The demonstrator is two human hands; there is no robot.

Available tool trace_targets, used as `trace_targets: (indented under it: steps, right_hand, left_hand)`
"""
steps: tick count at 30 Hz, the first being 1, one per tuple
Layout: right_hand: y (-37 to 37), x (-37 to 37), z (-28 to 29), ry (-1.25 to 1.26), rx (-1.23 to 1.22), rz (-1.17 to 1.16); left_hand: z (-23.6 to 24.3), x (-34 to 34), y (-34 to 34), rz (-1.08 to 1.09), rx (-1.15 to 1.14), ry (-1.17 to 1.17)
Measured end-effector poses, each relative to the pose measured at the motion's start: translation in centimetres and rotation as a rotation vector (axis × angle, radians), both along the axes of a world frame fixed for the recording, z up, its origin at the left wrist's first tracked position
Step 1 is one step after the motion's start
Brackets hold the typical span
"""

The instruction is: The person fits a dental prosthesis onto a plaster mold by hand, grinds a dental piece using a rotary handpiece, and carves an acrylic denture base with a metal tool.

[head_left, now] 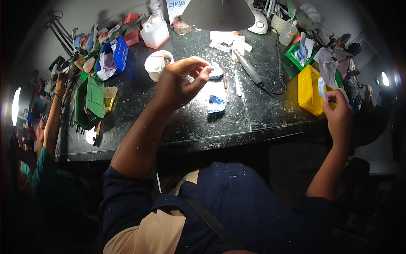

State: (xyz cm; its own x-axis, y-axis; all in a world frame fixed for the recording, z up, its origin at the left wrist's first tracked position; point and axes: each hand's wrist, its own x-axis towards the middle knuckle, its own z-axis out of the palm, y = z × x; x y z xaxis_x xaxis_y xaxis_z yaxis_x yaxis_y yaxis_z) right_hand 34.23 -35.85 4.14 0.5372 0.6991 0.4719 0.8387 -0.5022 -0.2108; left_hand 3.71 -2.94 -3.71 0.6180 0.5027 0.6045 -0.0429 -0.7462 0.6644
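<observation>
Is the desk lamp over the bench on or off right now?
On. Below the lamp shade, a bright pool of light falls on the dark benchtop around the blue dental cast.

My left hand [179, 84] hovers raised, fingers curled, thumb meeting fingertips. My right hand [338, 112] reaches far right, fingers pinched.

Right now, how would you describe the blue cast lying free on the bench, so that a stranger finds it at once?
Start at the dark work bench and go to the bright patch of lamp light in its middle. Just below the left hand lies the blue dental cast, arch-shaped on a white base. Unlike the cast beside the fingers above it, no hand touches it.
</observation>
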Motion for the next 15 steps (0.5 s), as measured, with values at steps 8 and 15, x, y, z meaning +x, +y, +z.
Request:
trace_targets:
  steps: [8, 15]
  right_hand:
    - [14.8, -7.2, -3.5, 0.127, 0.069, 0.802]
    - [20.8, -8.7, -7.0, 0.187, 0.155, 0.894]
  left_hand:
    - [0.2, 0.0, 0.0, -0.197, -0.263, 0.263]
    - [-1.0, 0.8, 1.2, -0.206, -0.605, 0.098]
